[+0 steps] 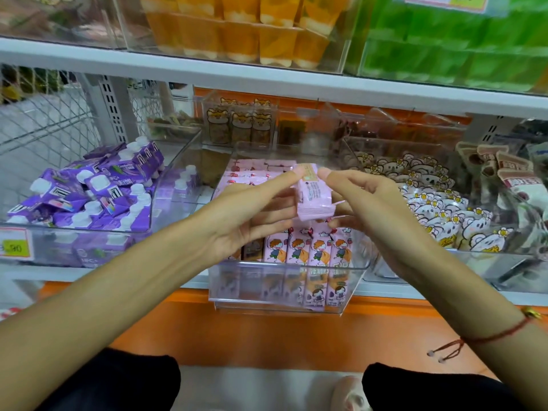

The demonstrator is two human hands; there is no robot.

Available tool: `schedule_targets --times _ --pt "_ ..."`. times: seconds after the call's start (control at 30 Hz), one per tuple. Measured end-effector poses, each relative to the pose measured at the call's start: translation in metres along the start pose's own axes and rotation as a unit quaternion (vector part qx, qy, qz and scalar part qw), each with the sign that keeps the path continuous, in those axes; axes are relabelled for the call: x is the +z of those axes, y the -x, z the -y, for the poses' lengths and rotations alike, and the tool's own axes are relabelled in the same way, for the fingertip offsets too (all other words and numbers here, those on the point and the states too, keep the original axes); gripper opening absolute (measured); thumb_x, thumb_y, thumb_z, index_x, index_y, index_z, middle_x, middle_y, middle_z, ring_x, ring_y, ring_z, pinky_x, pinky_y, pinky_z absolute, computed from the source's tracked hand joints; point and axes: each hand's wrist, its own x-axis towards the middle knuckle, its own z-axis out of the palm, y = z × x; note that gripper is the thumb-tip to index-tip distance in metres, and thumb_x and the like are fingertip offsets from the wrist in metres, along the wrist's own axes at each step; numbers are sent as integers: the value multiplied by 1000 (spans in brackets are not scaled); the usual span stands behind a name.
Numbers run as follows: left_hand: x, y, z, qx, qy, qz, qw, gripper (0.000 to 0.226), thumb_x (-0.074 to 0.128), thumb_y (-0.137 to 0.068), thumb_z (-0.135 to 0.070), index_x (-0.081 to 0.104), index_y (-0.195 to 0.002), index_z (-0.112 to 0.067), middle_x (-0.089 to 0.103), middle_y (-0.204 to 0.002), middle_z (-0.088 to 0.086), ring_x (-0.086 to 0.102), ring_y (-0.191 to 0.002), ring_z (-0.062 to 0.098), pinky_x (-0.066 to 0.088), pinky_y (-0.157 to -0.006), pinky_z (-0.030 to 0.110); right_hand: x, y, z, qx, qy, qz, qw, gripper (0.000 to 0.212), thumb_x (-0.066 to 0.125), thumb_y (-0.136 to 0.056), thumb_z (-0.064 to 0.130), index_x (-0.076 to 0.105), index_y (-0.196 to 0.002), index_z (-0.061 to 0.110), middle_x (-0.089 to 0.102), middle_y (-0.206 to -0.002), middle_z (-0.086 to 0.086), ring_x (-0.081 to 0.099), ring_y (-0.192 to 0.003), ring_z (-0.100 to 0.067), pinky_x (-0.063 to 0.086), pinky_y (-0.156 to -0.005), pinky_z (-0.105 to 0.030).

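My forearms reach forward from my lap, with a red string bracelet (501, 336) on the right wrist. Beyond them a clear bin (284, 266) juts from the shelf edge. Its front row of packets (308, 247) stands upright, side by side, and more rows lie flat behind. I judge the filling well advanced: most of the bin is stocked, and the piece I hold is not yet set down.

Above the bin, my left hand (252, 215) and right hand (370, 209) share one pink packet (312, 194). It is held upright in the air, clear of the rows below. The left thumb meets its upper left corner and the left fingers lie along its near side. The right thumb pinches the top edge and the curled right fingers grip the crimped lower end. Both hands are thus closed on the packet.

Farther off, purple pouches (98, 188) fill the bin to the left and bear-printed bags (439, 215) the bin to the right. Orange cups (237, 34) stand on the shelf above.
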Motion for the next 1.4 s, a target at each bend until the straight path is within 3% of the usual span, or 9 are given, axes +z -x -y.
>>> schedule_targets --times 0.23,0.37,0.5,0.7,0.77,0.87,1.1,1.23,1.4 --pt "0 -3 2 10 -5 -4 1000 37 75 -73 -40 72 -101 -15 76 -90 2 73 -76 10 57 -58 19 -1 -2 -4 -3 16 9 1000 30 58 -91 39 67 -110 16 71 -93 -17 66 -68 -18 52 -55 -21" --pt "-4 -6 3 70 11 -7 997 29 72 -81 -32 73 -106 -16 75 -99 0 72 -92 12 58 -72 20 1 2 -5 -63 71 21 995 59 65 -69 58 55 -122 33 64 -107 11 67 -88 -3 55 -70 -20" --pt "-2 -5 4 89 43 6 995 34 71 -83 -29 68 -112 -12 74 -104 1 71 -92 12 57 -78 21 3 7 -6 -175 120 8 977 39 76 -78 26 58 -112 24 63 -104 11 63 -93 0 49 -63 -11" --pt "-5 -7 7 225 -112 -99 963 89 79 -66 -41 31 -142 -35 42 -143 -12 48 -123 -1 47 -98 24 -4 1 -5 -124 27 -13 992 20 64 -89 19 61 -109 17 68 -98 -1 67 -85 -6 51 -71 -15" --pt "-4 -3 8 290 -198 -44 935 76 75 -75 -35 36 -140 -35 44 -140 -15 47 -114 -16 47 -89 11 -6 -1 -6 -86 -37 -23 995 16 60 -91 19 61 -106 13 69 -95 -3 67 -81 -8 52 -67 -17" --pt "-2 0 12 307 -218 15 926 53 73 -82 -15 48 -127 -28 55 -127 -11 57 -106 -5 49 -88 13 -13 -4 -4 -55 -120 -39 990 10 55 -94 20 61 -98 13 70 -85 2 65 -72 -7 51 -62 -17" --pt "-18 -7 -1 372 -245 -88 891 31 74 -80 -18 61 -108 -25 64 -102 -21 60 -90 -13 45 -86 7 -17 -6 -13 -91 9 -69 993 39 60 -88 38 49 -121 19 67 -99 5 66 -86 -8 53 -74 -22" --pt "-30 -20 -7 370 -231 -168 884 32 78 -77 -14 61 -103 -19 69 -104 -9 65 -88 -3 51 -73 13 -14 0 -26 -227 295 -24 928 36 55 -91 39 44 -123 28 55 -114 12 53 -98 2 46 -81 -16" --pt "-29 -52 -23 353 -348 -172 851 34 82 -74 -22 61 -101 -22 68 -102 -2 66 -95 15 57 -82 37 -11 4 -37 -255 594 99 757 44 38 -97 51 54 -128 25 56 -128 8 49 -119 -12 32 -97 -28"
